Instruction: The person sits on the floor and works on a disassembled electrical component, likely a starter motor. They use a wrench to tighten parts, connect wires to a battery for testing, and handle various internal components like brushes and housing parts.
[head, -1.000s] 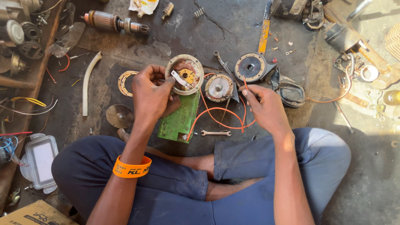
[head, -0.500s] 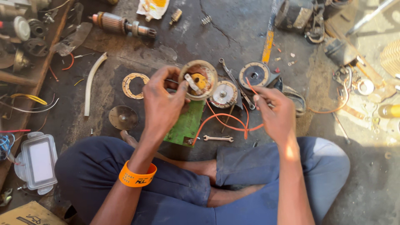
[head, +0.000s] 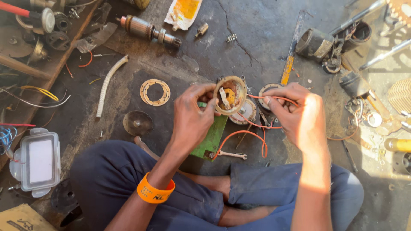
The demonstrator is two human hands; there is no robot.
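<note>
Near the middle of the frame the left hand [head: 192, 117] holds a round metal housing [head: 230, 95] up off the floor, fingers curled round its left rim and thumb pressed on the near edge, so the open face with its yellowish inner parts tilts toward the camera. The right hand [head: 295, 113], just right of centre, has its fingertips pressed together on an orange wire [head: 274, 98], which runs leftward from the pinch straight to the housing's right side; the wire's long line lies almost level across the picture, and more of it loops down below the hands [head: 252, 139]. So the housing lies directly left of the right hand's pinch, the two hands near each other but not touching, and the left hand is the one in contact with the housing. Beneath the hands a green board [head: 212, 139] lies on the dark floor [head: 257, 38] with a small spanner [head: 231, 155] at its lower end. A flat ring [head: 155, 92] and a dark disc [head: 137, 123] lie left of centre, and a motor shaft [head: 147, 30] rests in the upper left.
</note>
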